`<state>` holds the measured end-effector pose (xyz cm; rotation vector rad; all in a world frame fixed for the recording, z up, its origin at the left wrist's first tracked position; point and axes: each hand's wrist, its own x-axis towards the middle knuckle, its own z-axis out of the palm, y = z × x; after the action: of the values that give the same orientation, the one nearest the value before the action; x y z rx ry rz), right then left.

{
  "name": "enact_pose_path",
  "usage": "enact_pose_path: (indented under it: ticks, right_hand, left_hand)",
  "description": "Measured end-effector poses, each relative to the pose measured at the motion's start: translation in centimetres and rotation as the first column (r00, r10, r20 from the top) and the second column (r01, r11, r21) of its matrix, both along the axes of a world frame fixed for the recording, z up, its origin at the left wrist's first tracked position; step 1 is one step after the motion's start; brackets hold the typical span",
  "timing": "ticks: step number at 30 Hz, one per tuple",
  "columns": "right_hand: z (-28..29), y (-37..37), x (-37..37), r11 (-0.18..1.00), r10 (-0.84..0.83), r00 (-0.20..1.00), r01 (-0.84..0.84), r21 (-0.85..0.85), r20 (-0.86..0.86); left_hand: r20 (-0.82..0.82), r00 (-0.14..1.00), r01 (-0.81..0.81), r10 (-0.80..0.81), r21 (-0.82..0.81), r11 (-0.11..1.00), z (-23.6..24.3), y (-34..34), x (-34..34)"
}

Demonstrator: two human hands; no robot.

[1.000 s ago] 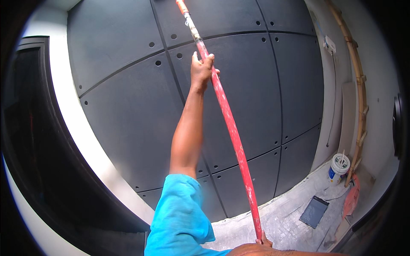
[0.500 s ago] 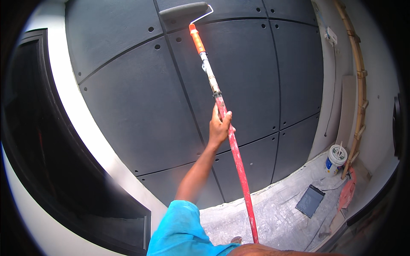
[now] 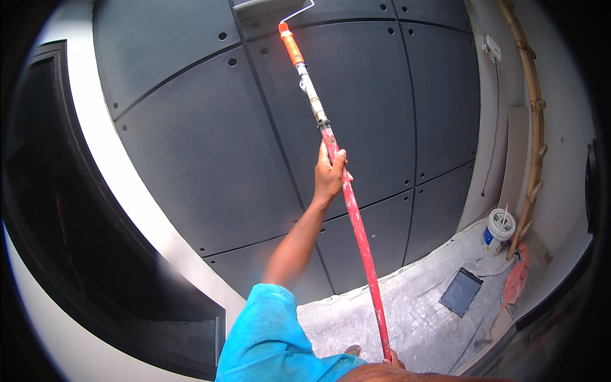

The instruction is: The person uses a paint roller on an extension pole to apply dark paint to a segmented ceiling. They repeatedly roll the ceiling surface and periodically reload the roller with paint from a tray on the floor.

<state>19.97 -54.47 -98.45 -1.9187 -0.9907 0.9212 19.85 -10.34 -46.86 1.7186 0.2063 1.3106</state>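
The left hand point(image 3: 330, 175) is raised in front of the dark grey panelled wall point(image 3: 191, 146), its fingers wrapped closed around the long red extension pole point(image 3: 356, 223), which runs from the bottom edge of the view up and slightly left. Above the hand the pole turns into a pale, paint-flecked section and then an orange handle that carries the paint roller point(image 3: 267, 7); the roller's sleeve lies against the wall at the far top and is partly cut off by the dark rim of the picture, so its full length cannot be made out. The right hand point(image 3: 389, 360) sits at the near end of the pole, at the very bottom edge; only a few fingers and a strip of forearm show, and they seem to close around the pole, though most of that grip is hidden. A bright blue sleeve point(image 3: 273, 337) covers the left upper arm. On the pale, dusty floor to the right lie a dark rectangular paint tray point(image 3: 461, 291) and, farther right, a white plastic paint bucket point(image 3: 498, 230) with a stick standing in it. Just beside the bucket, a bamboo ladder point(image 3: 531, 121) leans against the light wall, its top lost at the rim.
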Motion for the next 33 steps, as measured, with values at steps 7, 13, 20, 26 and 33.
enact_pose_path:
  ticks: [7,13,20,26,33]
  right_hand:
    - [2.0,1.3,0.0,0.998,-0.051,0.998,0.049,0.046,0.043]
    - [8.7,2.7,0.1,0.984,-0.126,0.988,0.112,0.141,0.093]
    - [18.4,4.6,-0.1,0.931,-0.24,0.954,0.173,0.322,0.18]
    - [25.4,8.4,0.1,0.796,-0.291,0.885,0.012,0.606,0.364]
    - [37.0,13.2,-0.9,0.598,-0.357,0.867,-0.075,0.798,0.348]
  left_hand:
    - [-0.012,1.0,0.006,-0.006,-0.048,0.999,-6.5,-2.4,0.2]
    - [0.059,0.998,0.017,-0.013,-0.074,0.997,3.7,-1.5,1.0]
    - [0.07,0.995,-0.066,0.064,0.019,0.998,14.2,-0.7,1.5]
    - [0.059,0.995,-0.081,0.076,0.088,0.993,19.8,-2.6,0.1]
    - [0.106,0.994,-0.055,0.041,0.125,0.991,24.2,-4.2,-1.5]
